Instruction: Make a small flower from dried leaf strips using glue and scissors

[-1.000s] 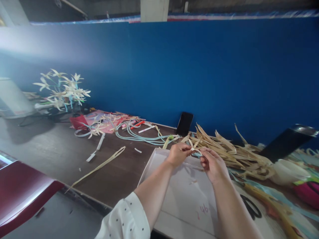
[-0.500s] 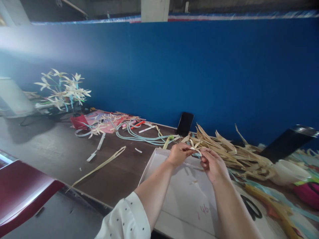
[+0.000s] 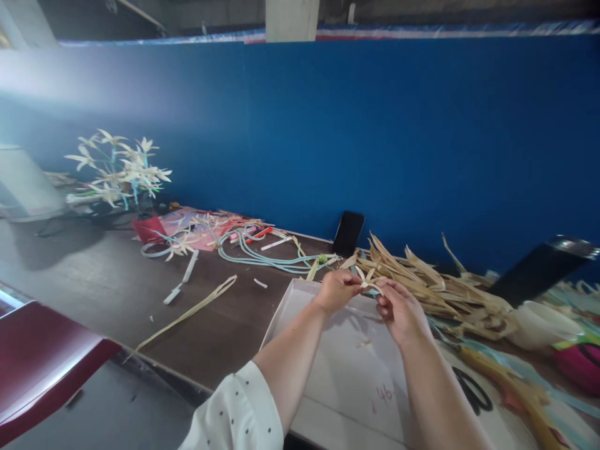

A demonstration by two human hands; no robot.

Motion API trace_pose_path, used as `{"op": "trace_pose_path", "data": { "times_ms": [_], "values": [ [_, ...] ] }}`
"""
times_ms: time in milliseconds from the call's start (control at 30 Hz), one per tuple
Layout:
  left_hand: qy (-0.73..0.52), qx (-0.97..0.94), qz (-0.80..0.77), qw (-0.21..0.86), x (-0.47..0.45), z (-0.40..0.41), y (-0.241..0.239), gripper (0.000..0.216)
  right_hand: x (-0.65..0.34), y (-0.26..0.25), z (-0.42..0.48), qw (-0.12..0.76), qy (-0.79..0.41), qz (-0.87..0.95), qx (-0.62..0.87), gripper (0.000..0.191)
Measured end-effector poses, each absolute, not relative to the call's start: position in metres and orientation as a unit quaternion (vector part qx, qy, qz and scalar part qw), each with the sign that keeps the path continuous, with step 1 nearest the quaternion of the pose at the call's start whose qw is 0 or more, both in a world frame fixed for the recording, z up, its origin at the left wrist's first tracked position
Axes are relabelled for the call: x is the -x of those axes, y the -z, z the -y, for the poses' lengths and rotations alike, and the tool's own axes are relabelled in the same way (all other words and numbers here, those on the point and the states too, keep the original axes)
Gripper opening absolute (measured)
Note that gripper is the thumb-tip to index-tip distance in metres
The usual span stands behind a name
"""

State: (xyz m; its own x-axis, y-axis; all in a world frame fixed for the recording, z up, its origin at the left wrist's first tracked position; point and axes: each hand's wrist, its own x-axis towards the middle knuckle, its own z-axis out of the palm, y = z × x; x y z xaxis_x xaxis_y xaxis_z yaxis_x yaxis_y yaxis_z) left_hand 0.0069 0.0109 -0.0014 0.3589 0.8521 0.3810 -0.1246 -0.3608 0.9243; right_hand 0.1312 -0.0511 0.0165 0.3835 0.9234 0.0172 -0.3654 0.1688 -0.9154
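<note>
Blue wall behind a dark worktable (image 3: 94,275), both hands poised above a white box (image 3: 300,312)
Left hand (image 3: 338,290) and right hand (image 3: 398,309) meet fingertip to fingertip, thumbs and fingers of each closed tight around a straw flower (image 3: 368,279) held between them; a heap of dried leaves (image 3: 440,290) lies just beyond the right hand, and a black phone (image 3: 348,233) leans against the wall past the left

Scissors (image 3: 474,392) half hidden behind the right forearm (image 3: 434,387)
</note>
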Motion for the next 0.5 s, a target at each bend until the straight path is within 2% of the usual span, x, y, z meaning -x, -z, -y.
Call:
{"op": "trace_pose_path", "data": {
  "times_ms": [500],
  "values": [
    [-0.510,-0.646,-0.242,0.515,-0.0083,-0.0131,0.0043,0.028,-0.1317,-0.0171,0.0515,0.694,-0.470,0.313,0.446,0.021]
  ]
}}
